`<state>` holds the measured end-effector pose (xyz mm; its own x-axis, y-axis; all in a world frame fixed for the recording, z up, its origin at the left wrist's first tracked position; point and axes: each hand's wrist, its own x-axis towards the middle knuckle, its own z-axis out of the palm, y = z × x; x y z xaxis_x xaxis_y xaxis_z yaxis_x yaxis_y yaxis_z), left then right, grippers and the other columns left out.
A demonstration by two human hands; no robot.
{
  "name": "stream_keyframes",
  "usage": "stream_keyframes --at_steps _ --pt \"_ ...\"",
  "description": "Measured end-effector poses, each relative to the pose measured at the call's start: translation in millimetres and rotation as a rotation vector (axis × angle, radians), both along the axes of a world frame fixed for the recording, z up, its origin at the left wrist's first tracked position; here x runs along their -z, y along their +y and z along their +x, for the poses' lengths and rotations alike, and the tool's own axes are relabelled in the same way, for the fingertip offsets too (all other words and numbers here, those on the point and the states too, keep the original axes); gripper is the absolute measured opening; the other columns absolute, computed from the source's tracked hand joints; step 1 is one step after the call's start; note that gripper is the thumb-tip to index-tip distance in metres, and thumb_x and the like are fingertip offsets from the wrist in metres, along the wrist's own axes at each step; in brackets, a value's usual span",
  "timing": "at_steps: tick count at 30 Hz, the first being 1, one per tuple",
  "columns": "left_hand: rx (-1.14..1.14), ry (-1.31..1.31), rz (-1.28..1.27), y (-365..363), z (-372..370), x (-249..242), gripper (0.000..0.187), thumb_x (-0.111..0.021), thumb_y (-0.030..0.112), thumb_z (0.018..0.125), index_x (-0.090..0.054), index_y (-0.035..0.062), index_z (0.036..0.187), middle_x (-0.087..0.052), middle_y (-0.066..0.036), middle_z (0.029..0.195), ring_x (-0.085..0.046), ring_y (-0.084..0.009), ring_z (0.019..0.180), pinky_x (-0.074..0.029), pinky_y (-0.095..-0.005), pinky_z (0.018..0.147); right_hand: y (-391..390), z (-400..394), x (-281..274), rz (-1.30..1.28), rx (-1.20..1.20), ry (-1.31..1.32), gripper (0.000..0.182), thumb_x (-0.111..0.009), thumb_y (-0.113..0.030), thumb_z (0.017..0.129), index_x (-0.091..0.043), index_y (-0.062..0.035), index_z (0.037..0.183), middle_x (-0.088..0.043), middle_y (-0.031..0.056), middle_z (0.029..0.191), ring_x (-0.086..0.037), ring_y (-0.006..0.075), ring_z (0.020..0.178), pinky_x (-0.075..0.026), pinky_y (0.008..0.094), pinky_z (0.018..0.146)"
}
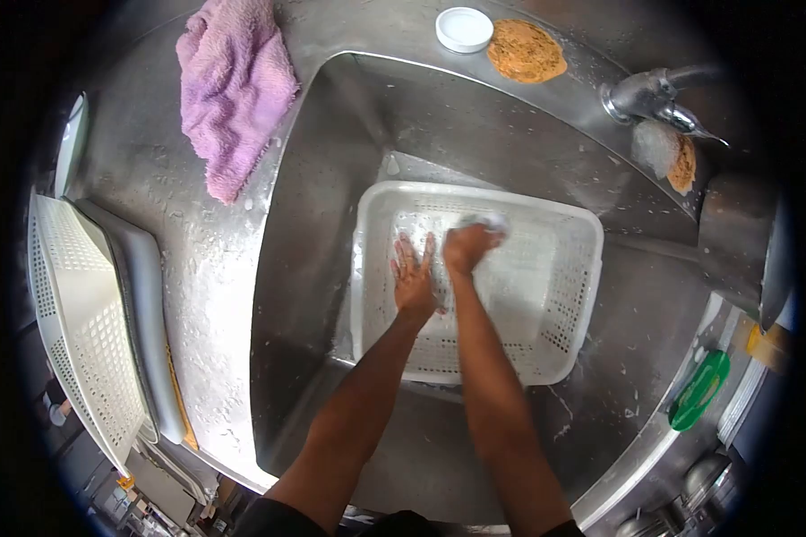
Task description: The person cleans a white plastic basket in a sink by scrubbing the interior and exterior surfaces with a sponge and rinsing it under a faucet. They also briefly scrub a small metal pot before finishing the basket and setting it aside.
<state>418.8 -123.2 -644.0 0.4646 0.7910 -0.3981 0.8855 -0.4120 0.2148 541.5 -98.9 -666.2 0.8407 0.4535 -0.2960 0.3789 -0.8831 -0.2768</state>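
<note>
A white perforated plastic basket point(564, 215) lies in the steel sink point(600, 376), with wet suds on its floor. My left hand point(414, 282) is pressed flat on the left part of the basket floor, fingers spread and nothing held. Just to the right, my right hand point(470, 249) is closed round a small whitish wad point(495, 223). Motion blurs the wad, so its exact kind does not show. It is over the basket floor near the far wall.
On the left counter are a purple towel point(233, 89) and stacked perforated baskets point(90, 304). A white lid point(464, 29) and an orange-brown sponge point(527, 51) sit behind the sink. A faucet point(645, 97) stands at the back right; a green scrubber point(699, 390) lies on the right edge.
</note>
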Motion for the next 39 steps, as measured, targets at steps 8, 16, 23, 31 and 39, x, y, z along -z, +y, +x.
stream_keyframes --at_steps 8,16,23,31,39 --pt "0.083 0.082 -0.291 12.0 1.4 -51.4 0.120 -0.079 0.048 0.071 0.000 0.0205 0.156 -0.001 -0.027 0.159 -0.003 -0.0431 0.147 -0.002 -0.0594 0.116 77.5 -88.4 -67.4 0.232 -0.253 0.351 0.030 -0.068 -0.022 0.080 -0.069 0.0074 0.086 -0.069 0.0247 0.090 -0.065 0.0368 0.096 -0.043 0.0420 0.098" --pt "0.161 0.018 -0.176 4.6 -8.0 -18.3 0.115 -0.078 0.043 0.073 -0.001 0.0207 0.156 -0.001 -0.027 0.158 -0.003 -0.0441 0.147 -0.005 -0.0613 0.115 82.1 -81.1 -95.0 0.624 0.324 0.833 0.040 -0.053 -0.005 0.080 -0.060 0.0120 0.115 -0.065 0.0248 0.112 -0.065 0.0306 0.101 -0.049 0.0368 0.084" --pt "0.171 -0.011 -0.140 -1.8 -5.6 -7.4 0.112 -0.077 0.038 0.074 -0.003 0.0209 0.156 -0.001 -0.027 0.158 -0.003 -0.0449 0.147 -0.008 -0.0629 0.114 84.8 -84.4 -107.8 0.485 0.137 0.455 0.036 -0.051 -0.007 0.083 -0.063 0.0053 0.115 -0.066 0.0164 0.110 -0.065 0.0197 0.089 -0.050 0.0324 0.073" --pt "0.195 -0.035 -0.100 -3.4 -3.5 -1.6 0.108 -0.076 0.032 0.076 -0.004 0.0212 0.156 -0.002 -0.028 0.158 -0.004 -0.0459 0.146 -0.011 -0.0647 0.113 61.7 -72.0 -88.2 0.551 0.007 0.575 0.050 -0.051 -0.003 0.078 -0.055 0.0122 0.125 -0.062 0.0270 0.120 -0.059 0.0370 0.115 -0.045 0.0387 0.098" --pt "0.226 -0.038 -0.098 -20.7 3.1 -5.3 0.104 -0.074 0.026 0.078 -0.006 0.0214 0.156 -0.002 -0.028 0.158 -0.004 -0.0469 0.146 -0.014 -0.0666 0.112 21.6 -67.1 -68.1 0.182 -0.612 0.262 0.048 -0.074 -0.011 0.076 -0.061 0.0063 0.119 -0.046 0.0287 0.138 -0.039 0.0408 0.134 -0.031 0.0420 0.114"
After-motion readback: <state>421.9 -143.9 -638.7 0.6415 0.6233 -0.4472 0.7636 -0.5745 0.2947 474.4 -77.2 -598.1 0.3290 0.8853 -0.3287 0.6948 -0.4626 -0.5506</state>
